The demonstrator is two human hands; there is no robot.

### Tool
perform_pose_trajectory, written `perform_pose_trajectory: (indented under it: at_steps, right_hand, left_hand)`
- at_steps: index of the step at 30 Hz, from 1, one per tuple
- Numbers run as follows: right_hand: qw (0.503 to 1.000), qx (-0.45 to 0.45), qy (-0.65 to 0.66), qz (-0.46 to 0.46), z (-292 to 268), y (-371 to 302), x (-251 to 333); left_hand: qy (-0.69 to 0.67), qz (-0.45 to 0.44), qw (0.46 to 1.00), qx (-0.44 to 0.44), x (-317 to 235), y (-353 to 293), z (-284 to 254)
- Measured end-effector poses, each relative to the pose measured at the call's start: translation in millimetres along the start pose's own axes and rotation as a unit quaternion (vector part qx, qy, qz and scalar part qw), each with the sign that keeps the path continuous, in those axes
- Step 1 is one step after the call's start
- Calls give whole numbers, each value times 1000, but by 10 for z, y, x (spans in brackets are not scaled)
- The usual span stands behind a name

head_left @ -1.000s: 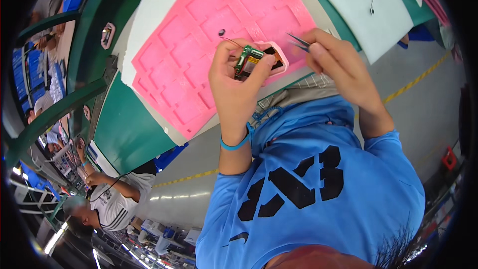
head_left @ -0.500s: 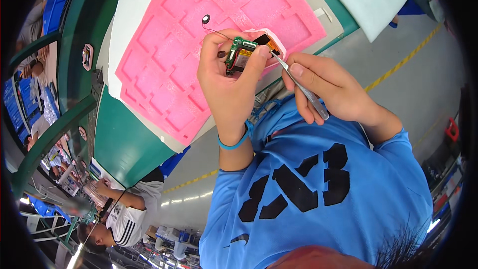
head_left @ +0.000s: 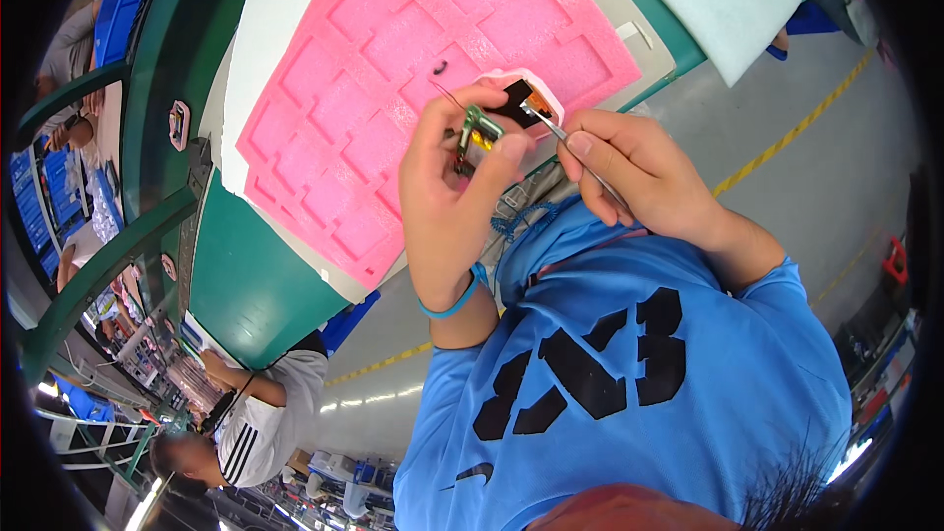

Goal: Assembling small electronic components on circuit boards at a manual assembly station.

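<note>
My left hand (head_left: 442,187) is closed around a small green circuit board (head_left: 480,128), which is tilted on edge with a bit of yellow showing inside it. Just beyond those fingers sits a pale pink casing (head_left: 559,110) with a black panel and an orange flex cable (head_left: 537,103) in it. My right hand (head_left: 639,167) pinches metal tweezers (head_left: 547,123), whose tips touch or hover right at the flex cable; which, I cannot tell. From the board a thin wire leads to a small dark round part (head_left: 440,68) dangling over the pink foam.
Under my hands lies a pink foam tray (head_left: 334,128) with several shaped recesses, on a green bench (head_left: 261,275). A white sheet (head_left: 703,0) with a small wired part lies at the far right. Another person (head_left: 265,403) in a white shirt works at the lower left.
My left hand has turned the circuit board more on edge, and the dangling round part has swung right and down. The tweezer tips have shifted slightly left, deeper over the casing.
</note>
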State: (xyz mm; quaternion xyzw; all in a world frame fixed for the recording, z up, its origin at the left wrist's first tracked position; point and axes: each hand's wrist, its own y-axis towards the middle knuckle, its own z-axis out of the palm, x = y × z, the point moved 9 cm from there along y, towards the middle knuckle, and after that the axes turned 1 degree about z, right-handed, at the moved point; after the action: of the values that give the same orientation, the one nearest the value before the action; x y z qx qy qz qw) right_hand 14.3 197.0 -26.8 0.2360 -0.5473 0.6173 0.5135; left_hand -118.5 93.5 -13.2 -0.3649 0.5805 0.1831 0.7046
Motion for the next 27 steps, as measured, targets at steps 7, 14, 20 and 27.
perform_pose_trajectory:
  at_steps: [7,14,20,27]
  right_hand:
    - [976,-52,-168,-130,-49,-92,151]
    - [951,-82,-253,-158,-97,-111,144]
    - [930,-84,-320,-162,-118,-153,128]
    - [930,-66,-326,-157,-217,-75,105]
  left_hand:
    - [23,-51,998,24,77,-110,25]
    - [32,-8,999,25,72,-115,89]
    - [56,-24,998,24,91,-145,91]
    - [90,6,995,42,82,-63,141]
